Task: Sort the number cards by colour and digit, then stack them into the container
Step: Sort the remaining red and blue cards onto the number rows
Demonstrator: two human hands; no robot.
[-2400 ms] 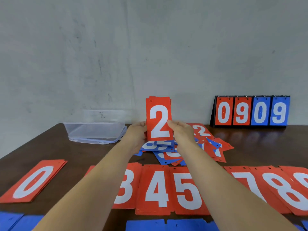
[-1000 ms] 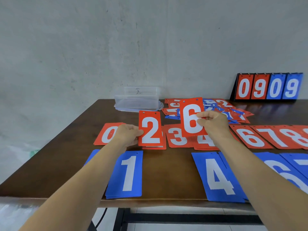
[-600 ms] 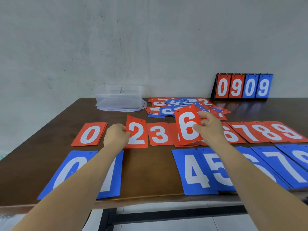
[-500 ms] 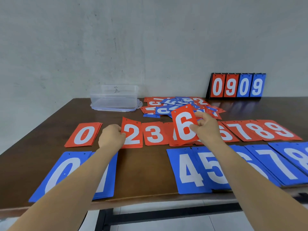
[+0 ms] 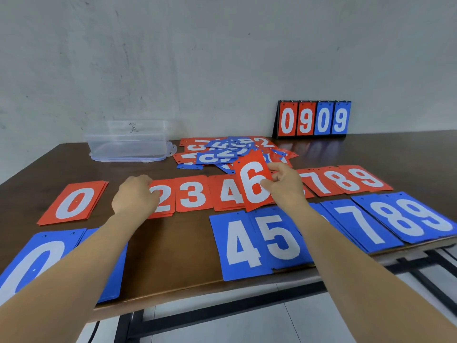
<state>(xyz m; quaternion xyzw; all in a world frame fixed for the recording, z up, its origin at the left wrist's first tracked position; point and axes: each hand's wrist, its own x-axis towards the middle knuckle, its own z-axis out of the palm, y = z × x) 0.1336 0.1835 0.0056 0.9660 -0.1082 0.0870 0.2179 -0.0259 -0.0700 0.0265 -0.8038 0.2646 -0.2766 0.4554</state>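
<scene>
My right hand (image 5: 284, 188) pinches a red 6 card (image 5: 253, 184) and holds it tilted above the red row, over the gap between the red 4 pile (image 5: 228, 194) and the red 7 pile (image 5: 319, 185). My left hand (image 5: 134, 196) holds the left edge of a red 2 card (image 5: 167, 201), which lies flat on its pile between the red 0 pile (image 5: 74, 203) and the red 3 pile (image 5: 193, 196). An unsorted heap of red and blue cards (image 5: 230, 151) lies behind. The clear plastic container (image 5: 128, 142) stands at the back left.
Blue piles line the near edge of the brown table (image 5: 173, 256): 0 (image 5: 32, 263), 4 (image 5: 239, 246), 5 (image 5: 279, 238), 7 (image 5: 361, 224), 8 (image 5: 398, 219), 9 (image 5: 430, 216). Red 8 (image 5: 342, 180) and 9 (image 5: 366, 178) lie right. A flip scoreboard (image 5: 314, 120) reading 0909 stands against the wall.
My left hand has lowered the red 2 card from upright onto its pile in the red row. My right hand has carried the red 6 card lower and nearer the row.
</scene>
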